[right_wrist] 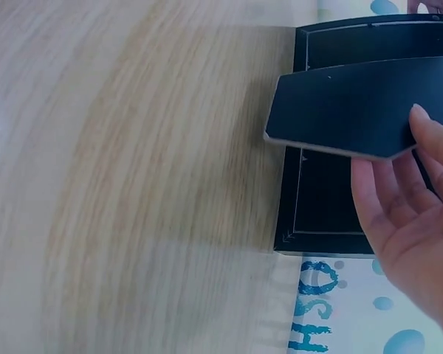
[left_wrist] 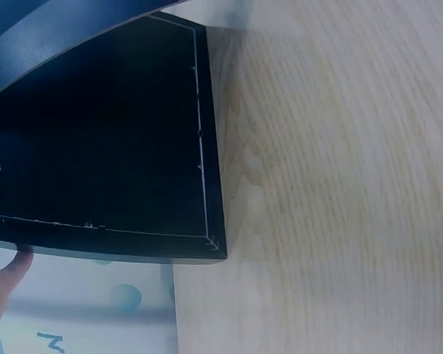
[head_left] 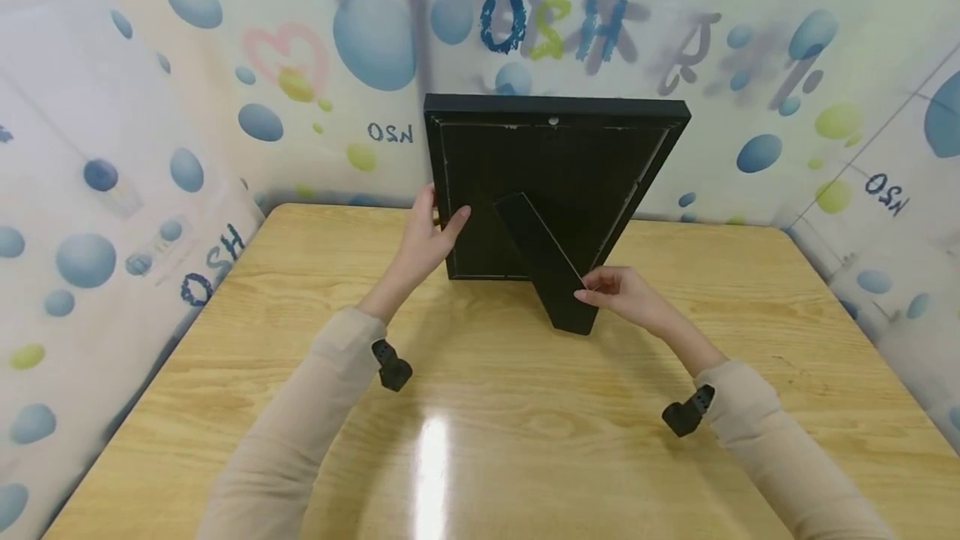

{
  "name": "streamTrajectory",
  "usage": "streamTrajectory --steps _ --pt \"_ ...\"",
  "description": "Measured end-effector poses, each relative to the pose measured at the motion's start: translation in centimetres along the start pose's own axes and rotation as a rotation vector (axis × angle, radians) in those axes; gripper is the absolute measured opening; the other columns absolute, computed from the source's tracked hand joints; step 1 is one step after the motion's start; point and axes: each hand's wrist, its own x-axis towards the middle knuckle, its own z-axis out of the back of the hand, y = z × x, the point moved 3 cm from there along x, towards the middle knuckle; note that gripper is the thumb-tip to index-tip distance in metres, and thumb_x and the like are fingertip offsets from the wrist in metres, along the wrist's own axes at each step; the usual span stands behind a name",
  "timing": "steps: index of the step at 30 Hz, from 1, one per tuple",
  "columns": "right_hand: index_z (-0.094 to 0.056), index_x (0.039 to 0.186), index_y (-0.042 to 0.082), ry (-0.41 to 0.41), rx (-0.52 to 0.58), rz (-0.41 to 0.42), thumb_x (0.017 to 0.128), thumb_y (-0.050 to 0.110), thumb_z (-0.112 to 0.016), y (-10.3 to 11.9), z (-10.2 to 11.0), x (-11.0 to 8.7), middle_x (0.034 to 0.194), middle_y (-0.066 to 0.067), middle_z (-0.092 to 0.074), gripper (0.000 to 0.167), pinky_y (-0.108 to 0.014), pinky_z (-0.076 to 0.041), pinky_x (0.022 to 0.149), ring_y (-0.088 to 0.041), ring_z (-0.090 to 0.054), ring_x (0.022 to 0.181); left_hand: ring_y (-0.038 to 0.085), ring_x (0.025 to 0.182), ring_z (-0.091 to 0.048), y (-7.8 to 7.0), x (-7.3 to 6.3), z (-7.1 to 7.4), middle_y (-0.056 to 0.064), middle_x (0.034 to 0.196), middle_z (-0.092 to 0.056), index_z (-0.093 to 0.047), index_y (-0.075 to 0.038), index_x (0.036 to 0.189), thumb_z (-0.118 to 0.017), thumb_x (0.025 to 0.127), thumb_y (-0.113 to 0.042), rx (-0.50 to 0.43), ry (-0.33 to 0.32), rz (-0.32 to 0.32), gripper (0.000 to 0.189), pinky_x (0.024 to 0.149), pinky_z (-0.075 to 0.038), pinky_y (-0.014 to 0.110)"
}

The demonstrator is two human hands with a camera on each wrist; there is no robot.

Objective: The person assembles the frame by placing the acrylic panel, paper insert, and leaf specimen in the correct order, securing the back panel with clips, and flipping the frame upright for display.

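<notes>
A black picture frame [head_left: 480, 157] stands upright near the back of the table, its back side facing me. From that back, an easel leg [head_left: 547, 273] swings outward toward me, its wide lower end at the tabletop. My left hand [head_left: 427, 236] grips the frame's left edge, thumb on the back and fingers round the far side. With thumb and fingers, my right hand [head_left: 618, 294] pinches the right edge of the leg low down. The right wrist view shows this leg [right_wrist: 347, 103] between thumb and fingers, apart from the frame's back [right_wrist: 332, 199]. The frame's front is hidden.
The light wooden table [head_left: 525, 440] stretches in front of the frame and to both sides. Just behind it hangs a pale wall covering [head_left: 300, 132] with blue dots and letters. A small black camera sits on each wrist.
</notes>
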Motion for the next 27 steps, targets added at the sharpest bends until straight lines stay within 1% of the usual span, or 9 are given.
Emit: streamTrajectory --steps 5,9,11,16,19,23,27 --pt "-0.06 0.104 -0.003 0.054 0.021 0.018 0.087 0.018 -0.062 -0.1 -0.3 -0.1 0.095 -0.015 -0.062 0.027 -0.038 -0.053 0.073 -0.012 -0.059 0.079 0.028 0.12 -0.043 0.0 -0.3 0.0 0.015 0.128 -0.043 -0.034 -0.006 0.133 -0.053 0.092 -0.03 0.01 -0.001 -0.038 0.052 0.098 -0.042 0.049" --pt "-0.061 0.102 -0.003 0.061 0.032 0.017 0.087 0.017 -0.062 -0.2 -0.5 0.0 0.094 -0.016 -0.062 0.025 -0.042 -0.054 0.074 -0.012 -0.06 0.078 0.026 0.125 -0.041 0.2 -0.6 0.0 0.014 0.129 -0.043 -0.034 -0.008 0.134 -0.053 0.092 -0.031 0.011 -0.006 -0.045 0.052 0.1 -0.041 0.048" --pt "-0.06 0.102 -0.003 0.063 0.04 0.01 0.087 0.017 -0.062 -0.3 -0.5 0.0 0.094 -0.016 -0.062 0.025 -0.042 -0.053 0.074 -0.013 -0.06 0.078 0.025 0.126 -0.04 0.2 -0.6 0.0 0.013 0.13 -0.043 -0.033 -0.008 0.134 -0.053 0.092 -0.03 0.011 -0.009 -0.037 0.052 0.101 -0.04 0.048" --pt "-0.06 0.102 -0.002 0.08 0.034 -0.011 0.087 0.02 -0.062 -0.5 -0.7 -0.2 0.098 -0.015 -0.062 0.027 -0.039 -0.053 0.075 -0.013 -0.06 0.082 0.027 0.127 -0.039 0.2 -1.0 0.0 0.014 0.133 -0.041 -0.031 -0.01 0.138 -0.056 0.091 -0.022 -0.019 0.002 -0.043 0.054 0.101 -0.039 0.051" --pt "-0.06 0.102 -0.001 0.096 0.028 -0.02 0.087 0.022 -0.062 -0.6 -0.8 -0.4 0.098 -0.013 -0.062 0.027 -0.035 -0.052 0.074 -0.014 -0.059 0.083 0.027 0.126 -0.04 0.1 -1.4 0.1 0.014 0.134 -0.041 -0.028 -0.012 0.14 -0.056 0.091 -0.02 -0.039 0.007 -0.074 0.057 0.1 -0.039 0.053" --pt "-0.06 0.102 -0.002 0.099 0.045 -0.015 0.088 0.022 -0.061 -0.7 -0.9 -0.5 0.096 -0.014 -0.061 0.027 -0.033 -0.051 0.074 -0.015 -0.059 0.083 0.025 0.124 -0.042 0.1 -1.6 0.2 0.014 0.132 -0.042 -0.028 -0.013 0.139 -0.056 0.091 -0.021 -0.048 0.0 -0.114 0.056 0.099 -0.041 0.051" --pt "-0.06 0.104 0.0 0.099 0.03 -0.006 0.088 0.023 -0.061 -0.8 -1.0 -0.6 0.097 -0.012 -0.061 0.028 -0.035 -0.052 0.074 -0.014 -0.059 0.084 0.025 0.127 -0.039 0.2 -1.8 0.2 0.013 0.135 -0.04 -0.026 -0.015 0.141 -0.054 0.092 -0.024 -0.035 0.001 -0.128 0.057 0.099 -0.041 0.052"
